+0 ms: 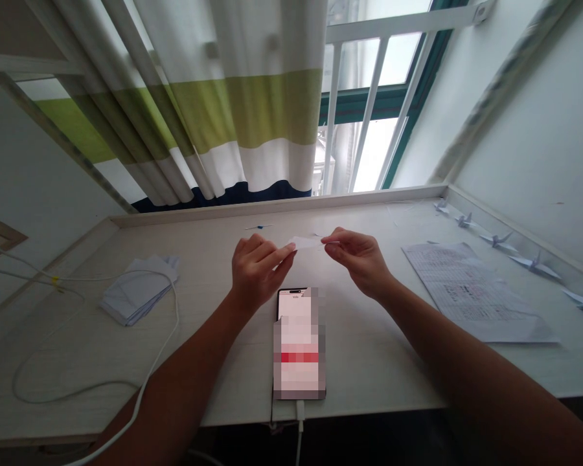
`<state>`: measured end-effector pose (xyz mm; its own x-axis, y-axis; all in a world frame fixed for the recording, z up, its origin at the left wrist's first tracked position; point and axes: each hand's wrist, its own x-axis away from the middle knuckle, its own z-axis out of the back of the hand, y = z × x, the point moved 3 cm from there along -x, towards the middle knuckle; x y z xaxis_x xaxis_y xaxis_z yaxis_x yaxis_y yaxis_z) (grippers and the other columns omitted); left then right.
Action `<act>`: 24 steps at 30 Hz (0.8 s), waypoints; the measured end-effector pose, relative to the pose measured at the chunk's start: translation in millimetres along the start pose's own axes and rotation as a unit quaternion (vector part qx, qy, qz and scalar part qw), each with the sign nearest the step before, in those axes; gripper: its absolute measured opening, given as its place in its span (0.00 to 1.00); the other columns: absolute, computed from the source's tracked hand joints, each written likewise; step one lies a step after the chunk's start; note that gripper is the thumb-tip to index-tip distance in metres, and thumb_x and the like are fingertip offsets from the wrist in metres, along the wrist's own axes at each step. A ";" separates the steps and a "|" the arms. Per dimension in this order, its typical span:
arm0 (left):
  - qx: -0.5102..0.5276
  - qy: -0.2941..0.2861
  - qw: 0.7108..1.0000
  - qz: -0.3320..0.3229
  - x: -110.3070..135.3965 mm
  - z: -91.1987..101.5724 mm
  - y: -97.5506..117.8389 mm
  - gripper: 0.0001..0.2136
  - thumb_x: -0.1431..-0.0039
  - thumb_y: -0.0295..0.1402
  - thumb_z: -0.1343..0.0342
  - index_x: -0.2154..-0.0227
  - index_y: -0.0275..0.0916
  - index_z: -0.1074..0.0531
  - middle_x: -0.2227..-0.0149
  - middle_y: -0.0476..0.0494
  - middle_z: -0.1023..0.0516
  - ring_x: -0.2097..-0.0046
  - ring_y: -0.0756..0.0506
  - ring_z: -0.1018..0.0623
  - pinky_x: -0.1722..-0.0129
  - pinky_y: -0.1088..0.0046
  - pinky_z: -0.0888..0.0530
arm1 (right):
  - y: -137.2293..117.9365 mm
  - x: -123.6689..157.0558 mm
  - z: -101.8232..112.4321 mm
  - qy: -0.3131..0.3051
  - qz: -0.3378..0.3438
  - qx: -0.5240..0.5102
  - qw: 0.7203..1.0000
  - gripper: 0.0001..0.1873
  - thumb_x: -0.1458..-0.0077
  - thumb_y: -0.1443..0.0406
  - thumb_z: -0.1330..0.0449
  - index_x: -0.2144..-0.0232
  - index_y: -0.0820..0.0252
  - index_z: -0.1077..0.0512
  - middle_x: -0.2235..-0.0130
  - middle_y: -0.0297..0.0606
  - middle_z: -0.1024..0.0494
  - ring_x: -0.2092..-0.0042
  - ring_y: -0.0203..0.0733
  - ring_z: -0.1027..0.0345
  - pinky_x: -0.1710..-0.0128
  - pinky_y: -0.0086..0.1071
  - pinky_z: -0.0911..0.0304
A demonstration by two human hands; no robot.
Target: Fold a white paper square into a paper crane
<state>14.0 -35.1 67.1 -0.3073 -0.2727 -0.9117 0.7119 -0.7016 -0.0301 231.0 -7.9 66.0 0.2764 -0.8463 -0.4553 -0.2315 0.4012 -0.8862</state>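
A small folded piece of white paper (305, 243) is held a little above the pale desk (214, 362), between both hands. My left hand (257, 266) pinches its left end with thumb and forefinger. My right hand (359, 259) pinches its right end, fingers curled. Just below the hands a phone (298, 343) lies flat on the desk with its screen lit and a cable plugged in at its near end.
A stack of white paper squares (138, 288) lies at the left, with a white cable (92, 388) looping around it. A printed sheet (476, 291) lies at the right. Several folded paper cranes (534, 262) line the right edge. A striped curtain (233, 103) and window are behind.
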 end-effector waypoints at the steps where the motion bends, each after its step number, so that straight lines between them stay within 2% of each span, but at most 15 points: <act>1: -0.015 -0.001 1.000 -0.007 0.3 1.6 -1.6 0.06 0.37 0.30 0.35 0.57 0.44 0.20 0.77 0.51 0.23 0.71 0.47 0.28 0.65 0.65 0.38 | 0.0 0.1 0.2 -0.012 -0.010 -0.020 1.000 0.06 0.43 0.60 0.28 0.61 0.46 0.15 0.67 0.32 0.20 0.64 0.38 0.28 0.60 0.37 0.30; 3: -0.032 -0.003 0.999 -0.011 1.2 3.1 -3.8 0.07 0.36 0.30 0.35 0.56 0.45 0.20 0.77 0.52 0.23 0.72 0.47 0.28 0.65 0.65 0.39 | -1.0 0.2 -0.2 -0.040 -0.030 -0.059 0.997 0.06 0.42 0.58 0.29 0.61 0.47 0.14 0.65 0.34 0.17 0.62 0.40 0.24 0.56 0.39 0.28; 5: -0.026 -0.005 0.999 0.023 2.2 1.7 -5.5 0.08 0.35 0.31 0.36 0.54 0.45 0.20 0.76 0.52 0.21 0.71 0.47 0.27 0.64 0.65 0.38 | -2.2 0.4 -1.3 -0.056 -0.045 -0.071 0.995 0.08 0.41 0.56 0.30 0.61 0.49 0.14 0.61 0.37 0.15 0.58 0.43 0.21 0.52 0.42 0.27; 6: -0.006 -0.004 0.998 0.061 2.7 0.0 -6.2 0.09 0.35 0.32 0.37 0.52 0.44 0.21 0.74 0.51 0.20 0.70 0.47 0.25 0.64 0.65 0.36 | -2.4 0.5 -1.8 -0.054 -0.052 -0.067 0.995 0.09 0.41 0.55 0.30 0.61 0.49 0.14 0.60 0.37 0.14 0.57 0.43 0.21 0.51 0.44 0.26; 8: 0.075 0.007 0.981 0.179 4.6 -4.9 -7.6 0.13 0.34 0.35 0.39 0.49 0.42 0.23 0.67 0.47 0.16 0.66 0.46 0.21 0.61 0.66 0.31 | -1.7 0.8 -2.7 -0.030 -0.059 -0.057 0.996 0.08 0.42 0.57 0.29 0.60 0.48 0.14 0.60 0.36 0.14 0.58 0.43 0.20 0.50 0.45 0.25; 10: 0.198 0.020 0.926 0.319 8.4 -12.3 -7.3 0.14 0.32 0.38 0.41 0.48 0.39 0.27 0.63 0.44 0.15 0.60 0.44 0.18 0.58 0.66 0.27 | 0.4 1.7 -4.2 -0.003 -0.061 -0.047 0.997 0.09 0.45 0.59 0.27 0.60 0.47 0.14 0.61 0.36 0.13 0.59 0.42 0.19 0.49 0.46 0.25; 12: 0.309 -0.024 0.860 0.405 11.7 -22.5 -1.6 0.11 0.30 0.41 0.45 0.59 0.38 0.25 0.68 0.44 0.16 0.63 0.45 0.18 0.58 0.67 0.27 | 3.7 2.8 -6.1 0.014 -0.062 -0.036 0.997 0.10 0.47 0.60 0.25 0.60 0.47 0.14 0.61 0.36 0.12 0.57 0.43 0.19 0.47 0.47 0.25; 13: 0.355 -0.073 0.835 0.414 12.3 -27.6 3.2 0.14 0.29 0.42 0.47 0.64 0.37 0.24 0.69 0.43 0.17 0.64 0.45 0.19 0.58 0.67 0.26 | 5.6 3.4 -7.1 0.017 -0.061 -0.030 0.998 0.10 0.47 0.60 0.25 0.60 0.47 0.14 0.60 0.36 0.12 0.55 0.44 0.19 0.46 0.48 0.25; 14: 0.389 -0.110 0.814 0.416 12.9 -31.2 7.6 0.16 0.29 0.42 0.48 0.66 0.37 0.23 0.70 0.42 0.16 0.64 0.45 0.19 0.58 0.66 0.26 | 7.6 3.9 -7.9 0.020 -0.060 -0.024 0.998 0.10 0.47 0.60 0.25 0.60 0.46 0.14 0.58 0.36 0.12 0.54 0.45 0.19 0.45 0.48 0.25; 17: 0.461 -0.155 0.774 0.405 14.2 -35.1 15.6 0.17 0.28 0.42 0.49 0.62 0.36 0.19 0.67 0.41 0.14 0.61 0.44 0.18 0.56 0.65 0.26 | 12.4 4.9 -9.2 0.022 -0.043 -0.010 0.999 0.11 0.46 0.60 0.26 0.59 0.44 0.14 0.56 0.35 0.12 0.52 0.46 0.19 0.44 0.48 0.25; 20: 0.494 -0.153 0.758 0.397 15.3 -34.9 16.5 0.15 0.29 0.41 0.47 0.60 0.37 0.19 0.65 0.41 0.14 0.59 0.43 0.17 0.54 0.65 0.26 | 14.9 5.6 -10.0 0.020 -0.034 0.004 0.999 0.11 0.46 0.59 0.26 0.58 0.43 0.14 0.56 0.35 0.12 0.53 0.46 0.18 0.45 0.48 0.24; 24: 0.494 -0.159 0.750 0.409 17.5 -36.7 16.7 0.12 0.36 0.42 0.36 0.63 0.37 0.18 0.66 0.42 0.13 0.60 0.43 0.16 0.52 0.65 0.25 | 15.8 6.5 -10.9 0.022 -0.042 0.027 0.999 0.11 0.48 0.58 0.25 0.59 0.44 0.14 0.59 0.35 0.12 0.55 0.47 0.18 0.47 0.48 0.24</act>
<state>43.7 -27.4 35.6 -0.2706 -0.9111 -0.3109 -0.0234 -0.3166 0.9483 218.9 -11.0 49.9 0.2505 -0.8920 -0.3764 -0.1586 0.3457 -0.9248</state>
